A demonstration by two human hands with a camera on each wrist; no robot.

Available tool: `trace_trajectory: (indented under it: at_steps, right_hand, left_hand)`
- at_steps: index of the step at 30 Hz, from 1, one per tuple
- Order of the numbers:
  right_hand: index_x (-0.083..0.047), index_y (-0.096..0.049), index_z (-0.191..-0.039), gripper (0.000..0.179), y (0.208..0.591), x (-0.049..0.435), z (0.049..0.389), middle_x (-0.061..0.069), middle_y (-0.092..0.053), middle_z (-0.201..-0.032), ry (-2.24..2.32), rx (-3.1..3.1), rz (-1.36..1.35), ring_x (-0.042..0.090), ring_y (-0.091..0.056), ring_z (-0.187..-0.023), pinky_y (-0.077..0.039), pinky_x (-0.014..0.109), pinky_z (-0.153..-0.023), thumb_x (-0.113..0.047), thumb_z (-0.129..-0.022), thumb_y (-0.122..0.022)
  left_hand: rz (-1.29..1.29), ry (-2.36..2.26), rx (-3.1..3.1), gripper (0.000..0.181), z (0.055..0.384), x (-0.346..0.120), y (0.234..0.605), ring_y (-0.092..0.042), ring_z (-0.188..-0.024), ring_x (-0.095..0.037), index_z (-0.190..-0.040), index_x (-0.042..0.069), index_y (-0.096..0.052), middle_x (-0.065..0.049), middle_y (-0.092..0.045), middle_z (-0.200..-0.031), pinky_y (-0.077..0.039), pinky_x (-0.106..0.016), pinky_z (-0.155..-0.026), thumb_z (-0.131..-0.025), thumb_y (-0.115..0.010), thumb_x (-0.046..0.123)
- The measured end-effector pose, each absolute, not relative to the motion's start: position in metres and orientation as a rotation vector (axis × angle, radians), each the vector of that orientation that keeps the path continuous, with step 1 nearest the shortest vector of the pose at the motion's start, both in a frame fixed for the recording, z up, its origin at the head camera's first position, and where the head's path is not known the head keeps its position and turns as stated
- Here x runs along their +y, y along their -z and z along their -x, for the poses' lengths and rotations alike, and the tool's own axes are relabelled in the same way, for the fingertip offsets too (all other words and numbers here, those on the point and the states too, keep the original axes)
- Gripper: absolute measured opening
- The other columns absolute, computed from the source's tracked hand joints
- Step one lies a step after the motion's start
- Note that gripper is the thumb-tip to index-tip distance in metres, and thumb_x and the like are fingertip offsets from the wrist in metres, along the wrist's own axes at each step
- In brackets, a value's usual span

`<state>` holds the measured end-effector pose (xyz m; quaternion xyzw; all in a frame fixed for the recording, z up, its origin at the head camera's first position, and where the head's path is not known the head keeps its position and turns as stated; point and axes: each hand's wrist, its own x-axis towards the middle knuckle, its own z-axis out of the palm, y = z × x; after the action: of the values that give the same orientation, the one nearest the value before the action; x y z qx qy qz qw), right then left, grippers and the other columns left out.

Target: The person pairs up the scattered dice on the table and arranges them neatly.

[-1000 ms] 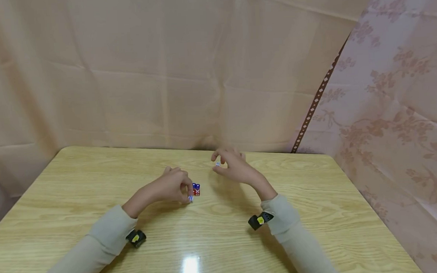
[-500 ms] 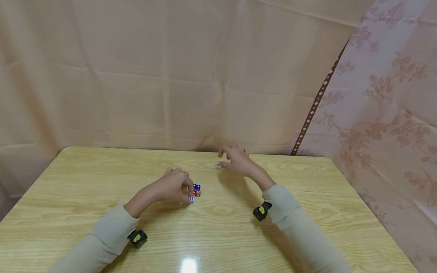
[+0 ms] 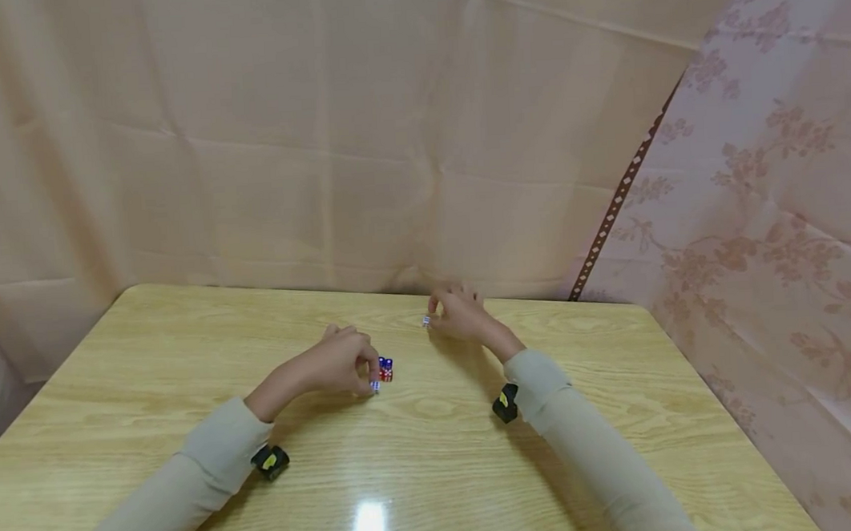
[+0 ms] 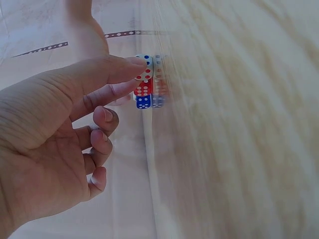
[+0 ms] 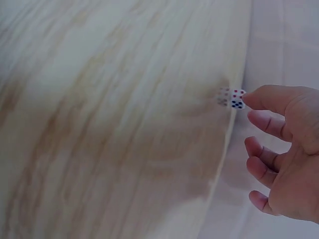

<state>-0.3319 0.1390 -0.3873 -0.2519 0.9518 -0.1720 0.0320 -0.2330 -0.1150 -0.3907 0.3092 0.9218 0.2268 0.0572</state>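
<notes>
In the head view my left hand pinches a white die with dots between thumb and index finger, low at the tabletop. Directly beyond it stand red dice and blue dice in a tight block. The left wrist view shows the white die, a red die and a blue die lined up. Farther back, my right hand holds another white die by thumb and index fingertips. Red and dark dots mark this die in the right wrist view; the fingertips partly cover it.
A glossy wood-grain table reflects the dice and a bright light. Behind its far edge hangs a beige curtain, with a floral pink cloth on the right. Each wrist wears a black band.
My right hand first drew back a little from the far white die, then its thumb and index finger closed in on it. My left hand has stayed nearly still at its die.
</notes>
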Motion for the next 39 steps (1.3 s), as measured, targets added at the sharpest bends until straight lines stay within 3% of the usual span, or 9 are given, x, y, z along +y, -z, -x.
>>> trace_trajectory:
  at_steps: [3,21,31,39]
  right_hand:
    - [-0.013,-0.062,-0.105,0.018,0.39,0.138,0.331,0.019,-0.057,-0.138,0.505,2.945,0.768,0.042,-0.036,-0.134,-0.025,0.061,-0.103,-0.025,-0.094,-0.071]
    - [-0.012,-0.064,-0.099,0.013,0.393,0.13,0.33,0.012,-0.063,-0.119,0.415,2.985,0.752,0.039,-0.04,-0.127,-0.026,0.058,-0.1,-0.022,-0.095,-0.07]
    - [-0.012,-0.063,-0.099,0.014,0.392,0.13,0.325,0.013,-0.062,-0.12,0.47,2.983,0.754,0.04,-0.038,-0.133,-0.024,0.063,-0.106,-0.024,-0.097,-0.069]
    - [-0.012,-0.063,-0.1,0.013,0.39,0.131,0.318,0.01,-0.06,-0.105,0.625,2.956,0.758,0.036,-0.04,-0.126,-0.02,0.051,-0.096,-0.024,-0.097,-0.069]
  left_hand:
    - [-0.945,-0.688,2.794,0.019,0.232,-0.114,0.39,-0.041,-0.078,-0.015,-0.071,0.026,-0.072,0.006,-0.051,-0.074,-0.022,-0.039,-0.081,-0.077,-0.089,0.022]
    - [-0.932,-0.693,2.787,0.019,0.234,-0.114,0.391,-0.041,-0.079,-0.015,-0.071,0.027,-0.071,0.006,-0.052,-0.075,-0.021,-0.039,-0.081,-0.077,-0.089,0.022]
    - [-0.926,-0.697,2.791,0.018,0.233,-0.115,0.391,-0.036,-0.081,-0.017,-0.071,0.027,-0.072,0.004,-0.048,-0.078,-0.02,-0.038,-0.078,-0.076,-0.089,0.022]
    - [-0.923,-0.703,2.792,0.019,0.232,-0.115,0.39,-0.034,-0.084,-0.018,-0.071,0.026,-0.071,0.002,-0.046,-0.081,-0.02,-0.038,-0.078,-0.076,-0.088,0.02]
